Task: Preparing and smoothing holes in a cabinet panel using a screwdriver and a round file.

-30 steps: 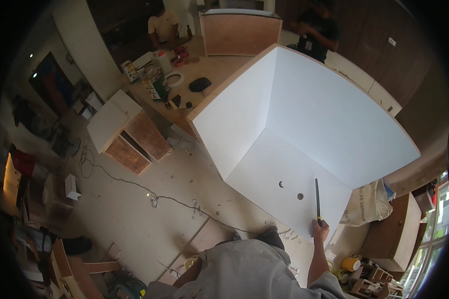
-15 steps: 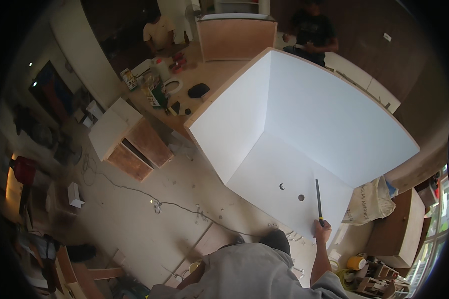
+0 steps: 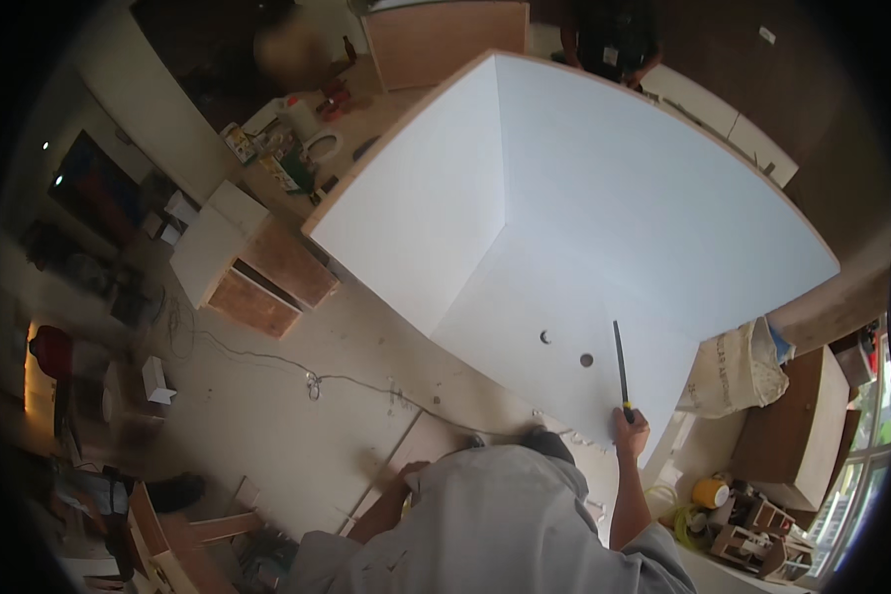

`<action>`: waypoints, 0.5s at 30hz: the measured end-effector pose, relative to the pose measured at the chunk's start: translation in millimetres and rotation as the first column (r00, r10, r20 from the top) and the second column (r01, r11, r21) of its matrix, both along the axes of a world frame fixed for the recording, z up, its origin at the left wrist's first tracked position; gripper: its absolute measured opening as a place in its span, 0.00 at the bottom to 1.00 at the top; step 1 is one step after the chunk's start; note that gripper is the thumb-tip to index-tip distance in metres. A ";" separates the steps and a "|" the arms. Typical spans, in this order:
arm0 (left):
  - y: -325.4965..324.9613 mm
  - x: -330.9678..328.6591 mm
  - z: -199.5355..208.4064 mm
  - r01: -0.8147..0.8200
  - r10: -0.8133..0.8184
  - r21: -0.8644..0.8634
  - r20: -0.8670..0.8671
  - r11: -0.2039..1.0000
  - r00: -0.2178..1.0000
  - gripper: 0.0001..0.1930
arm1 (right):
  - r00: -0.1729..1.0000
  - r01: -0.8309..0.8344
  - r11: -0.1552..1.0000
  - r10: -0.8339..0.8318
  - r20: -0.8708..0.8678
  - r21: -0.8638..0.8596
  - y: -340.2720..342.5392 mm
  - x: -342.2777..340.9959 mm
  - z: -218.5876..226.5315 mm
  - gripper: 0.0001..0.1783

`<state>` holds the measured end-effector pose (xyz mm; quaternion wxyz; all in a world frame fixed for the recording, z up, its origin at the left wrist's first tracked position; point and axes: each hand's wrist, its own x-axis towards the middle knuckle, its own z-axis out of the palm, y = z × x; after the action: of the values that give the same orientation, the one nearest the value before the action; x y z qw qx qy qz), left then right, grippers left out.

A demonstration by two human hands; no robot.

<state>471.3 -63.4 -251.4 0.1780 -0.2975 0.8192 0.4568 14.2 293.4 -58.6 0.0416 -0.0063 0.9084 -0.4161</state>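
Note:
In my right hand (image 3: 631, 432) is a long, narrow dark file (image 3: 620, 358) with a black and yellow handle. My fingers are wrapped round the handle, and the blade points away from me over the white panel. That panel belongs to a large white-lined cabinet box (image 3: 525, 297), open toward me. Two round holes show in it, the nearer one (image 3: 586, 360) left of the file. My left hand (image 3: 415, 473) is low beside my grey shirt, partly hidden by it, so its fingers cannot be made out.
A small wooden cabinet (image 3: 257, 287) stands at left, with a cable (image 3: 356, 407) trailing across the floor. Bottles and tools crowd a far table (image 3: 351, 94). A sack (image 3: 728, 371) and brown cabinet (image 3: 792, 426) stand at right. Two people are beyond the box, one in dark clothing (image 3: 614, 40).
My view has shifted, so the box appears larger and higher. My left hand has come into sight beside my shirt. The file stays in my right hand, over the panel.

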 end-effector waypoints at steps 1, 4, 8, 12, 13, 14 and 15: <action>-26.5 -25.3 15.3 0.159 -0.155 -0.035 0.083 0.987 0.984 0.26 | 0.996 0.071 0.997 -0.070 0.050 -0.012 3.2 7.1 -5.7 0.23; -29.2 -100.3 79.1 -0.101 0.103 -0.231 -0.005 0.968 0.995 0.17 | 0.993 -0.046 0.996 0.053 0.104 -0.074 -9.0 -17.6 -3.1 0.24; -34.5 -181.0 139.4 -0.178 0.105 -0.211 -0.319 0.961 0.942 0.14 | 0.967 -0.076 0.978 0.121 0.226 -0.196 -5.6 -18.8 4.1 0.21; -8.2 -261.8 193.4 -0.019 -0.071 -0.249 -0.347 0.968 0.935 0.13 | 0.934 -0.081 0.971 0.154 0.323 -0.226 5.8 -5.5 19.3 0.21; 2.1 -278.5 202.3 -0.004 -0.125 -0.285 -0.431 0.958 0.893 0.12 | 0.943 -0.147 0.970 0.197 0.269 -0.195 3.7 -2.3 27.6 0.20; 14.8 -294.0 211.7 0.009 -0.180 -0.321 -0.509 0.947 0.841 0.11 | 0.946 -0.210 0.964 0.242 0.215 -0.160 1.9 1.4 38.1 0.20; 28.0 -312.0 226.0 0.083 -0.270 -0.358 -0.513 0.930 0.815 0.12 | 0.933 -0.293 0.953 0.303 0.195 -0.082 2.2 3.7 52.9 0.19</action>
<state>159.3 -35.4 -25.4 -0.0750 -0.0987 0.9224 0.3658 17.9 295.7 -5.7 0.1973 -0.1021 0.8768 -0.4265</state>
